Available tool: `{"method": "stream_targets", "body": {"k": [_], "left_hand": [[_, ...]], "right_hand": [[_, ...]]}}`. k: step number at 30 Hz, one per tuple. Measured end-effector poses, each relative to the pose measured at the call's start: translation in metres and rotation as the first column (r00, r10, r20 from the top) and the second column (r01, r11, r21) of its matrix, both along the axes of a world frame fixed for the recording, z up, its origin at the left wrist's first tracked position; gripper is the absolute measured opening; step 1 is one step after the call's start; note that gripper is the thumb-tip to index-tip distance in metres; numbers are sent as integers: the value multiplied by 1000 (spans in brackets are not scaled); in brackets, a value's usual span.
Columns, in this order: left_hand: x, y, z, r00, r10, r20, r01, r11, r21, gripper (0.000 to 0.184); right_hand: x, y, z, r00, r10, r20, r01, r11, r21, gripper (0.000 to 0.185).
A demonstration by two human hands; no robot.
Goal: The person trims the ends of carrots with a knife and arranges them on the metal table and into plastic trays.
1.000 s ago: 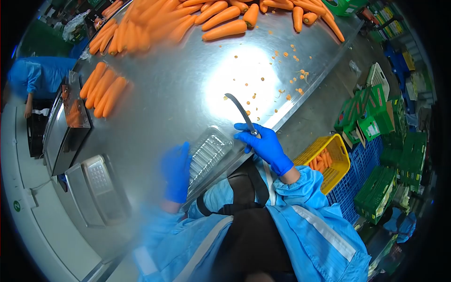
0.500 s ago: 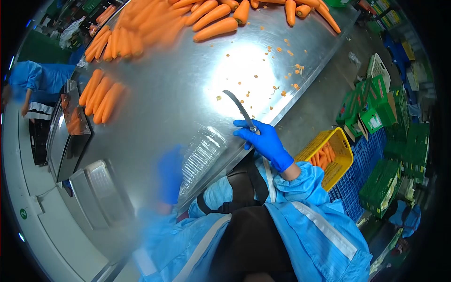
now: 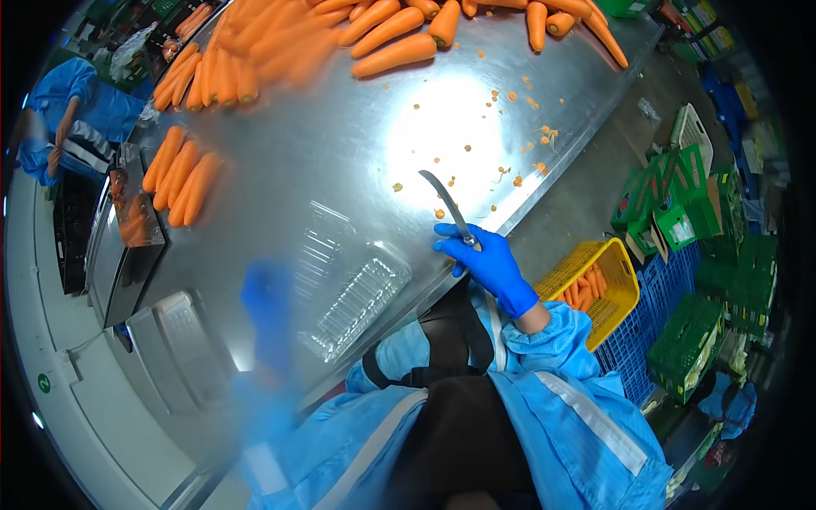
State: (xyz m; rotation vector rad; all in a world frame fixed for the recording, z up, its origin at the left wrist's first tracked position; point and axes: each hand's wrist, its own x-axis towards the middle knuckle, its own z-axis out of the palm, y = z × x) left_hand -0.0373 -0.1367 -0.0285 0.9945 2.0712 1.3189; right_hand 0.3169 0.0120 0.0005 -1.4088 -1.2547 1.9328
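Note:
My right hand [image 3: 491, 270], in a blue glove, grips a small curved knife [image 3: 446, 200] by its handle. The blade points up and away over the steel table [image 3: 280, 161]. Left of that hand, a clear plastic tray [image 3: 364, 297] lies near the table's front edge. My left hand [image 3: 268, 297], also gloved in blue, is over the table left of the tray and apart from it. Motion and a hazy patch of the picture smear its fingers. Farther off, a small group of carrots [image 3: 180, 174] lies together at the left.
A large heap of carrots [image 3: 391, 34] covers the table's far side. Carrot trimmings [image 3: 518, 144] are scattered at the right. A yellow crate [image 3: 625, 289] with carrots stands beside the table. A scale [image 3: 183, 327] sits at the left, and a co-worker [image 3: 72, 119] stands beyond.
My left hand has moved left, away from the clear tray, which shows more fully. My right hand and the knife have shifted slightly right. The co-worker's arms have moved.

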Motion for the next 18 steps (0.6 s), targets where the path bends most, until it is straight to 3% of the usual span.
{"method": "stream_targets", "body": {"k": [1, 3, 5, 8, 10, 13, 15, 18], "left_hand": [[1, 11, 10, 991, -24, -129, 20, 999, -30, 36], [-11, 25, 7, 992, -18, 121, 10, 998, 62, 39], [-25, 43, -1, 979, -10, 206, -3, 998, 63, 41], [-53, 53, -29, 1000, -15, -22, 13, 993, -114, 41], [-79, 53, -55, 945, -124, -302, 39, 962, -272, 40], [-91, 57, -68, 905, -133, -404, 10, 956, -292, 39], [-96, 47, -84, 809, -170, -563, -73, 921, -383, 42], [-80, 71, -56, 761, -185, -622, -100, 914, -394, 49]], "right_hand": [[0, 0, -2, 1000, 3, -4, -3, 1000, 2, 37], [2, 2, -10, 1000, -1, -9, 2, 1000, 20, 38], [5, 3, -20, 999, -30, -26, 30, 1000, -6, 39], [7, 8, -22, 999, -51, -17, 51, 998, -44, 38], [8, 15, -23, 999, -45, 16, 46, 997, -59, 37], [8, 38, -18, 999, -7, 46, 9, 999, -38, 37], [7, 60, -12, 996, 21, 81, -21, 1000, -8, 38], [4, 105, -30, 997, -12, 72, 0, 987, 158, 41]]}}
